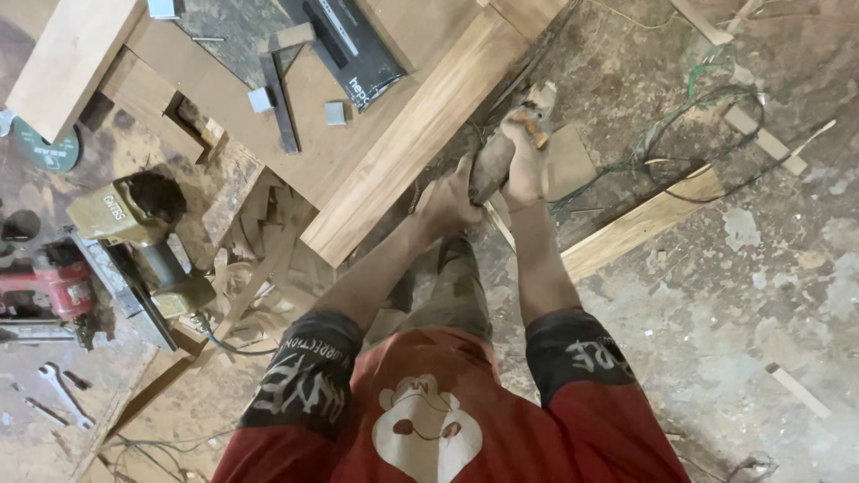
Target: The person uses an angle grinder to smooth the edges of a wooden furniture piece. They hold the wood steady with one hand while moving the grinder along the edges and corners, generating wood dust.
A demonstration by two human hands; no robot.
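Beneath everything, a dusty grey concrete floor (769, 295) strewn with offcuts. Across the top, a broad brown sheet of board (313, 116) carrying one black flat package (353, 45), one dark metal bar (279, 98) and two small grey square blocks (260, 99), (335, 113). Along the board's right edge, one long pale wooden plank (412, 143), the landmark here, running diagonally from upper right down to lower left. Right of the plank and well apart, a second, narrower pale wooden batten (640, 224) lying on the floor under a tangle of green wire (707, 98). Left of the plank, two power saws: one olive-green (143, 233), one red (49, 291); further left and lower, one silver open-ended spanner (58, 389). Just beside the plank's lower right edge, a dusty brown rounded handheld tool (494, 161), gripped from both sides. Left hand (447, 199) wrapped around the tool's lower end, fingers curled closed. Right hand (523, 161) clasped over the upper part, fingers folded tight around it, an orange-tan piece (535, 130) showing just above the knuckles. Exact kind of tool: cannot tell under the dust.
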